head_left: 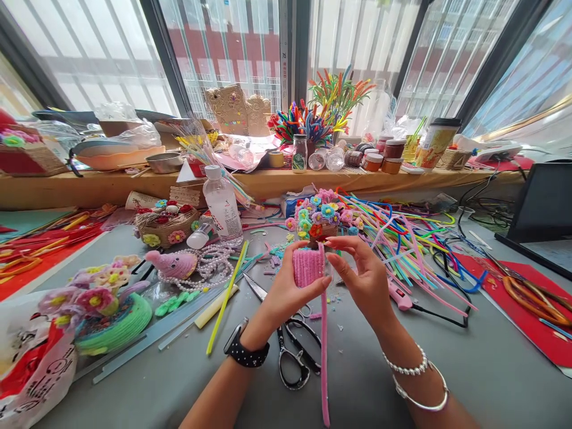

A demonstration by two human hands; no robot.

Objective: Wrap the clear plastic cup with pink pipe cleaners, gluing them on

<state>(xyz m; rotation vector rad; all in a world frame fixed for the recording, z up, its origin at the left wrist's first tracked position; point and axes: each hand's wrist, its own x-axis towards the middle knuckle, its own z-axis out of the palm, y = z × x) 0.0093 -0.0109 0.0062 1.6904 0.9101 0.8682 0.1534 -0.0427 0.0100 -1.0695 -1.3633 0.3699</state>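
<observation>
My left hand [286, 292] is wrapped round a small pink fuzzy cup-like piece [308, 267], its wall lined with upright rows of pipe cleaner. A long pink pipe cleaner [325, 357] runs along the right side of this piece and hangs down toward the table's near edge. At the top rim, my right hand [360, 274] pinches the upper part of that pipe cleaner between thumb and index finger. Beneath my left hand lie black-handled scissors [292, 357], partly hidden by it. Just behind the piece stands a bunch of small fuzzy flowers [324, 214].
A pink glue gun [400, 296] lies right of my right hand, near a heap of coloured pipe cleaners [406, 238]. Left are a water bottle [222, 205], pearl strings [210, 262], a green flower basket [116, 325] and glue sticks [134, 351]. A laptop [540, 208] stands far right.
</observation>
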